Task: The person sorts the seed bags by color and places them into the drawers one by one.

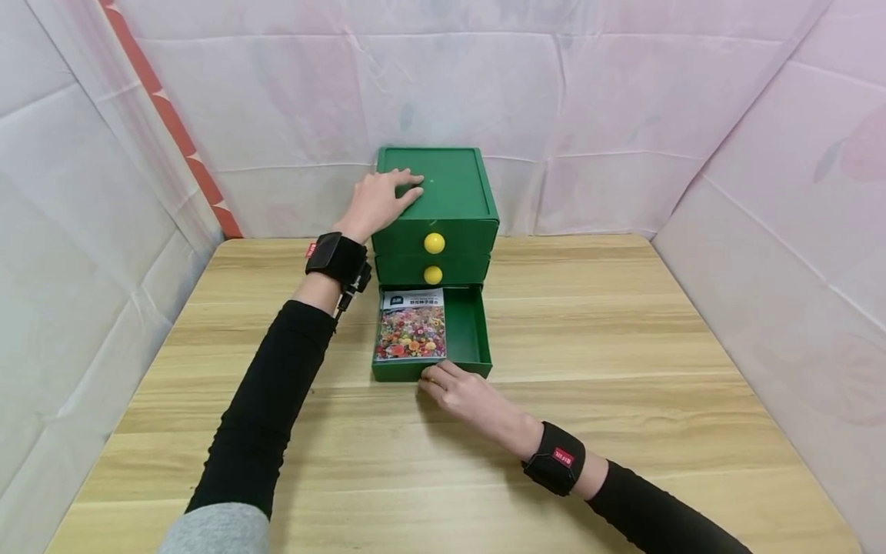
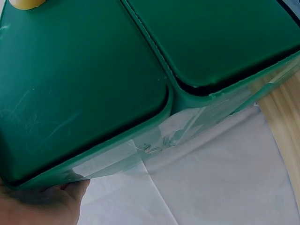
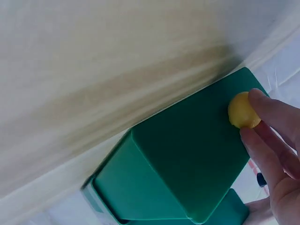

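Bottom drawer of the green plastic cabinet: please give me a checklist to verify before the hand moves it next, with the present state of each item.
1. Left hand rests flat on top of the green plastic three-drawer cabinet, steadying it: ok.
2. Right hand fingers on the yellow round knob of the open bottom drawer: ok.
3. Colourful flower seed packet lies flat inside the drawer, below its rim: ok.
4. Upper two drawers closed: ok.
5. Wooden table bare beside the drawer: ok.
6. Firmness of the knob grip: cannot tell.

Green drawer cabinet [image 1: 443, 192], yellow knobs [image 1: 434, 243], multicoloured floral packet [image 1: 411, 325], black sleeves [image 1: 266, 408]
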